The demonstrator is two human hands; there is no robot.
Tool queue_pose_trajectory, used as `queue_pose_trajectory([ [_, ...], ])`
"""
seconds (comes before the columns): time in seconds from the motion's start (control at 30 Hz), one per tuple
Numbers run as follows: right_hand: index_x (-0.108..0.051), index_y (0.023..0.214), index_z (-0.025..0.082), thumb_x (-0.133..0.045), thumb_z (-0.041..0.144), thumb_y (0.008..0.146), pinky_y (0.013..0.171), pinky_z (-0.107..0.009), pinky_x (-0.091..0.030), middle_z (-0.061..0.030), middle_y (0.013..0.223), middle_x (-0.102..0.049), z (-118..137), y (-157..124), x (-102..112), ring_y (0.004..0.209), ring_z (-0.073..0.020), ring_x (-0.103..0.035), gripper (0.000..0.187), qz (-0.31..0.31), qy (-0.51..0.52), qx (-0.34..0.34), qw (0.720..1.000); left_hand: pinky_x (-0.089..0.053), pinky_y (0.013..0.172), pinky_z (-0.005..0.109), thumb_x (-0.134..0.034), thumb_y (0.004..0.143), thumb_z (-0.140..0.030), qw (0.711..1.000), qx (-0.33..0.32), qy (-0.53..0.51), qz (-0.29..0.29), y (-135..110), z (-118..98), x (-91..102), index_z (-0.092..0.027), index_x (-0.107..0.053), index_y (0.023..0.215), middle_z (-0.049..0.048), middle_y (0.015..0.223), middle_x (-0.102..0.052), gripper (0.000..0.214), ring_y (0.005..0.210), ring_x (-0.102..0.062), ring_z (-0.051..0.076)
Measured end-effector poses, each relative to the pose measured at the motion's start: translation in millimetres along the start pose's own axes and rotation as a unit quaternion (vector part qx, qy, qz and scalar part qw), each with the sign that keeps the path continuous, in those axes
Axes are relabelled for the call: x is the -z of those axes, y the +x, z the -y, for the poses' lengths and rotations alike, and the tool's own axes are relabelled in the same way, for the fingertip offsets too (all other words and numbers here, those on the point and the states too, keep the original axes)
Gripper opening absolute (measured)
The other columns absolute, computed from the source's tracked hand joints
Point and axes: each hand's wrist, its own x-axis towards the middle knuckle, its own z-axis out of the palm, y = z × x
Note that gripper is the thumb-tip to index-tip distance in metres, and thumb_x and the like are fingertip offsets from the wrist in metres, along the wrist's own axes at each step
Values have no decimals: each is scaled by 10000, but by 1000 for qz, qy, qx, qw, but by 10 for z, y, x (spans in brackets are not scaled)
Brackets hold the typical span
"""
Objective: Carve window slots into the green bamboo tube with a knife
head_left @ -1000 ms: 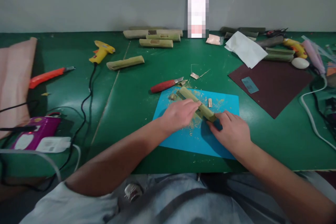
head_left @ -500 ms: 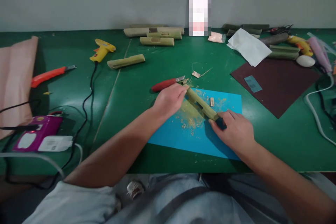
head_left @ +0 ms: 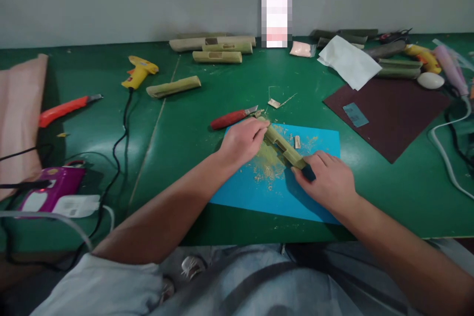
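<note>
My left hand (head_left: 242, 139) is closed round the far end of a bamboo tube (head_left: 278, 142), which slants over a blue sheet (head_left: 240, 190). A rectangular slot in the tube's wall faces up. At the near end, my right hand (head_left: 328, 175) has its thumb and fingers closed on the tube. A small dark piece (head_left: 308, 173), perhaps sandpaper, shows between the right fingers at that end. Pale green dust (head_left: 270, 163) and shavings lie beneath the tube. Just beyond my left hand rests a red-handled knife (head_left: 231, 119). A small wood chip (head_left: 296, 141) lies beside the tube.
A yellow glue gun (head_left: 139, 71), an orange cutter (head_left: 66, 110) and a purple power strip (head_left: 55, 187) with cords are on the left. More bamboo pieces (head_left: 217, 57) lie along the back. Right of the blue sheet is a brown sheet (head_left: 392, 123) under white paper (head_left: 350, 64).
The tube has turned a little, so its slot faces up more. My right hand has shifted slightly at the near end, and more of the dark piece shows. The whole view has moved slightly.
</note>
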Motion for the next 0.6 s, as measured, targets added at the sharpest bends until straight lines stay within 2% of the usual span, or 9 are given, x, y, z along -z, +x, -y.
queue_pose_trajectory([
  [0.1, -662, 821, 166, -537, 422, 912, 619, -326, -360, -46, 728, -630, 1, -3, -5, 669, -182, -573, 299, -1, 1, 0, 1000, -574, 802, 317, -458, 990, -245, 997, -44, -3, 65, -30, -109, -29, -161, -684, 1129, 87, 965, -727, 279, 899, -702, 198],
  [0.13, -663, 820, 167, -537, 427, 912, 618, -326, -358, -44, 723, -630, 2, -6, -5, 664, -182, -573, 304, -1, 0, -4, 1000, -573, 805, 322, -450, 991, -243, 997, -47, -1, 67, -35, -121, -32, -157, -683, 1134, 92, 968, -727, 287, 900, -701, 201],
  [0.27, -663, 817, 172, -532, 450, 914, 619, -325, -354, -40, 723, -635, 3, -13, -5, 669, -183, -581, 323, -2, -3, -7, 1000, -567, 854, 355, -469, 979, -249, 1000, -3, 12, 12, -29, -78, -28, -159, -700, 1063, 97, 1012, -727, 262, 948, -694, 220],
  [0.37, -656, 800, 175, -534, 444, 911, 618, -326, -351, -35, 715, -628, 9, -2, -10, 655, -178, -573, 316, 1, -6, -3, 1000, -569, 841, 328, -469, 980, -237, 998, -25, -11, 50, -11, -50, -31, -171, -691, 1098, 81, 1002, -731, 259, 940, -697, 203],
  [0.4, -651, 792, 176, -537, 440, 908, 617, -325, -350, -33, 713, -625, 12, 3, -11, 652, -176, -571, 310, 2, -6, -5, 1000, -567, 850, 326, -470, 980, -234, 998, -23, -13, 49, -3, -43, -30, -173, -692, 1088, 79, 1006, -732, 255, 943, -696, 199],
  [0.5, -635, 778, 181, -547, 439, 899, 607, -320, -340, -29, 722, -622, 26, 8, -13, 651, -169, -566, 299, 0, -5, -8, 1000, -553, 906, 354, -482, 975, -238, 1000, 20, 12, -2, 17, -23, -18, -157, -699, 1037, 91, 1027, -727, 240, 975, -687, 209],
  [0.6, -623, 767, 184, -548, 439, 895, 600, -318, -331, -25, 712, -616, 35, 0, -8, 646, -166, -561, 295, -2, -6, -6, 1000, -558, 878, 347, -467, 984, -250, 1000, 7, 13, 28, 11, -19, -3, -153, -690, 1077, 91, 1024, -723, 261, 963, -686, 207],
])
